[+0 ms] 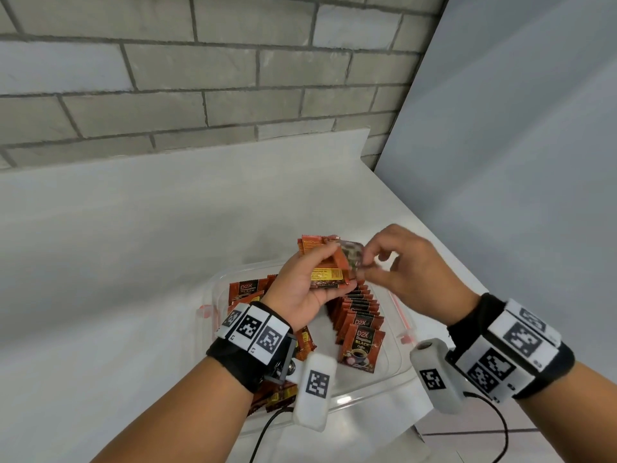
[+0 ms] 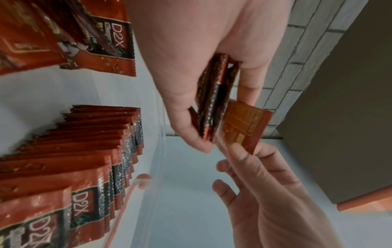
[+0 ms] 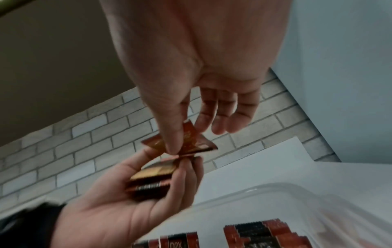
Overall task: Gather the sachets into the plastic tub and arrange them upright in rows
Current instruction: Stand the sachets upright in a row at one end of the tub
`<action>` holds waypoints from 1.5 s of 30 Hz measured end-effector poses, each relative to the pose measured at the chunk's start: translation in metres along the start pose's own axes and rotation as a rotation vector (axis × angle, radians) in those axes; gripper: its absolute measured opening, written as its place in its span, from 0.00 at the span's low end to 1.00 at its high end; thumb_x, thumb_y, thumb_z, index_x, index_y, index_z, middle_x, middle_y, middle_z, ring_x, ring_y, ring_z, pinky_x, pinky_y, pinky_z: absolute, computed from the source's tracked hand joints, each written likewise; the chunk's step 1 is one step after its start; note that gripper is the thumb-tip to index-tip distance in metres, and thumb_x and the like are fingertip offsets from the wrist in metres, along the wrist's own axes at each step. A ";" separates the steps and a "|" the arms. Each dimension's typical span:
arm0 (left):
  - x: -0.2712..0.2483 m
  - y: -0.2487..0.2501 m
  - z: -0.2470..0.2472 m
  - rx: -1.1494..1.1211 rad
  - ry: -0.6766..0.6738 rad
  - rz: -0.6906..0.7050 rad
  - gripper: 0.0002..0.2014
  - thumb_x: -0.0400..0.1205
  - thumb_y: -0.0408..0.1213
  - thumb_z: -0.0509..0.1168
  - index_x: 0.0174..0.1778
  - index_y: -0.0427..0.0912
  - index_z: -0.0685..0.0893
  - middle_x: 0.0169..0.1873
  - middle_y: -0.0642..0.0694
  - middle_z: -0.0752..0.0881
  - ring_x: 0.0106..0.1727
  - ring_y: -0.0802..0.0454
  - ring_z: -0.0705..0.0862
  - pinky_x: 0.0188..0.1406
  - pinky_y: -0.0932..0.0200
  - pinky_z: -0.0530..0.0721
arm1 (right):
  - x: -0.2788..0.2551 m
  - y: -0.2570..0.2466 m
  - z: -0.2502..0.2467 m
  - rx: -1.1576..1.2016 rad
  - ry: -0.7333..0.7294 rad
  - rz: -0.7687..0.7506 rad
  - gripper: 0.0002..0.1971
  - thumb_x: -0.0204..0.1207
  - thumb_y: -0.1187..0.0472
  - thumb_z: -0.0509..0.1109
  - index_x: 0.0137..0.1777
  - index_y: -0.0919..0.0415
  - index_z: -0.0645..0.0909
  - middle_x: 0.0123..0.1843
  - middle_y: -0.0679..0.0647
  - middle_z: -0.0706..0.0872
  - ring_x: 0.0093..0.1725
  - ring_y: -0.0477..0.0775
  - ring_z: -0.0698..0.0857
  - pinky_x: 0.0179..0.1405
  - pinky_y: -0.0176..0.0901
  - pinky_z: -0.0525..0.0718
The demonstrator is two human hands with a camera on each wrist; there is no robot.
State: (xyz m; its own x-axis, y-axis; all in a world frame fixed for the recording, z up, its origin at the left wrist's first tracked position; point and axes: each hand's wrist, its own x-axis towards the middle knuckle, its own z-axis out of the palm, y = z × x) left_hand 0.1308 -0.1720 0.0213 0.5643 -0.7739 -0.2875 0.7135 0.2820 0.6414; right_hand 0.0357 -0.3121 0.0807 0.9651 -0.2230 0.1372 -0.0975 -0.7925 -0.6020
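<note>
A clear plastic tub (image 1: pixel 362 394) stands on the white counter. Inside it a row of red-and-black sachets (image 1: pixel 359 315) stands upright on the right, and several loose sachets (image 1: pixel 245 292) lie on the left. Above the tub my left hand (image 1: pixel 314 262) grips a small stack of sachets (image 1: pixel 329 275) between thumb and fingers. My right hand (image 1: pixel 370 262) pinches a single sachet (image 1: pixel 352 257) at the stack's right edge. The left wrist view shows the stack (image 2: pixel 214 100) edge-on and the pinched sachet (image 2: pixel 244 124). In the right wrist view the thumb lies on that sachet (image 3: pixel 191 142).
A grey brick wall (image 1: pixel 200 78) rises behind the counter (image 1: pixel 117 245), and a pale panel (image 1: pixel 517 162) closes the right side. The counter's right edge runs close beside the tub. Red clips (image 1: pixel 405 335) sit on the tub's sides. A black cable (image 1: pixel 263 436) hangs from my left wrist.
</note>
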 end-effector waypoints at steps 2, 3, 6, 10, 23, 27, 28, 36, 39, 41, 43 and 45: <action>0.000 0.000 -0.001 -0.016 0.001 0.024 0.17 0.76 0.28 0.65 0.61 0.29 0.79 0.53 0.29 0.83 0.51 0.40 0.85 0.45 0.48 0.89 | -0.004 0.000 0.003 -0.009 -0.134 0.011 0.11 0.65 0.56 0.82 0.43 0.45 0.83 0.47 0.45 0.78 0.47 0.39 0.76 0.41 0.23 0.68; 0.001 0.000 -0.002 -0.019 0.005 0.036 0.15 0.76 0.24 0.64 0.60 0.30 0.79 0.52 0.31 0.83 0.49 0.42 0.85 0.42 0.49 0.89 | -0.005 0.000 0.003 0.002 -0.142 0.022 0.11 0.65 0.54 0.82 0.45 0.44 0.84 0.48 0.45 0.77 0.48 0.39 0.76 0.41 0.22 0.68; 0.000 0.000 -0.001 -0.021 -0.006 0.047 0.12 0.78 0.20 0.60 0.57 0.31 0.80 0.47 0.34 0.86 0.45 0.44 0.87 0.40 0.51 0.89 | -0.003 -0.001 0.001 0.015 -0.009 0.075 0.14 0.69 0.51 0.78 0.54 0.47 0.83 0.49 0.45 0.78 0.47 0.41 0.78 0.40 0.22 0.72; 0.000 -0.001 0.000 -0.045 0.003 0.049 0.16 0.78 0.20 0.60 0.61 0.31 0.79 0.56 0.30 0.85 0.51 0.40 0.87 0.42 0.50 0.89 | -0.002 0.000 0.001 0.039 0.028 0.293 0.19 0.72 0.49 0.75 0.59 0.49 0.73 0.49 0.46 0.82 0.42 0.45 0.84 0.36 0.30 0.77; 0.000 -0.002 0.000 0.008 -0.075 0.059 0.19 0.77 0.18 0.61 0.63 0.33 0.79 0.55 0.34 0.87 0.52 0.41 0.89 0.47 0.47 0.89 | 0.002 -0.008 0.005 0.371 -0.008 0.409 0.14 0.80 0.64 0.68 0.63 0.51 0.75 0.50 0.52 0.82 0.38 0.49 0.85 0.31 0.37 0.84; 0.001 -0.002 0.001 0.008 -0.034 0.086 0.15 0.72 0.27 0.69 0.55 0.36 0.83 0.50 0.38 0.89 0.49 0.44 0.89 0.45 0.49 0.89 | -0.001 -0.005 -0.001 0.567 0.008 0.485 0.08 0.76 0.72 0.70 0.50 0.61 0.78 0.37 0.60 0.83 0.31 0.52 0.83 0.32 0.45 0.85; 0.001 -0.002 0.000 0.009 -0.019 0.089 0.14 0.70 0.31 0.70 0.52 0.37 0.84 0.49 0.39 0.89 0.50 0.45 0.89 0.46 0.49 0.88 | -0.001 -0.004 -0.004 0.543 0.023 0.469 0.07 0.76 0.72 0.70 0.48 0.61 0.79 0.35 0.58 0.84 0.31 0.52 0.82 0.32 0.44 0.85; 0.008 -0.002 -0.009 0.063 0.150 0.122 0.06 0.77 0.32 0.70 0.48 0.42 0.82 0.45 0.42 0.86 0.43 0.48 0.85 0.49 0.49 0.85 | -0.021 0.008 -0.008 -0.093 -0.301 0.217 0.09 0.77 0.62 0.70 0.40 0.45 0.80 0.38 0.43 0.87 0.34 0.43 0.84 0.36 0.39 0.82; 0.008 -0.003 -0.008 0.082 0.147 0.116 0.06 0.78 0.32 0.69 0.49 0.41 0.82 0.44 0.42 0.86 0.41 0.49 0.86 0.48 0.49 0.85 | -0.031 0.004 0.011 -0.316 -0.535 0.130 0.05 0.76 0.63 0.68 0.46 0.51 0.81 0.44 0.46 0.86 0.38 0.47 0.83 0.40 0.36 0.80; 0.008 -0.003 -0.008 0.088 0.140 0.113 0.06 0.79 0.32 0.69 0.50 0.41 0.82 0.44 0.42 0.86 0.41 0.49 0.86 0.47 0.50 0.85 | -0.036 0.005 0.025 -0.468 -0.600 0.088 0.05 0.75 0.63 0.65 0.47 0.54 0.80 0.42 0.48 0.84 0.40 0.51 0.80 0.36 0.41 0.77; 0.008 -0.002 -0.008 0.088 0.132 0.108 0.05 0.79 0.32 0.69 0.49 0.41 0.82 0.43 0.43 0.86 0.40 0.49 0.86 0.46 0.50 0.85 | -0.038 0.006 0.034 -0.604 -0.636 0.064 0.05 0.75 0.64 0.63 0.45 0.54 0.78 0.39 0.48 0.79 0.38 0.53 0.78 0.29 0.40 0.70; 0.007 -0.002 -0.008 0.092 0.132 0.105 0.04 0.79 0.32 0.69 0.48 0.41 0.83 0.43 0.43 0.86 0.40 0.50 0.86 0.46 0.51 0.85 | -0.039 0.004 0.040 -0.730 -0.653 0.048 0.06 0.76 0.65 0.62 0.43 0.54 0.76 0.39 0.50 0.78 0.37 0.57 0.77 0.26 0.39 0.66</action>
State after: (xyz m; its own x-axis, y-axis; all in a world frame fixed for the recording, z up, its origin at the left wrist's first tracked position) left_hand 0.1366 -0.1732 0.0126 0.6871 -0.6606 -0.3025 0.6107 0.2995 0.7330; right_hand 0.0071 -0.2844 0.0416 0.8792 -0.0806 -0.4696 -0.0546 -0.9961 0.0688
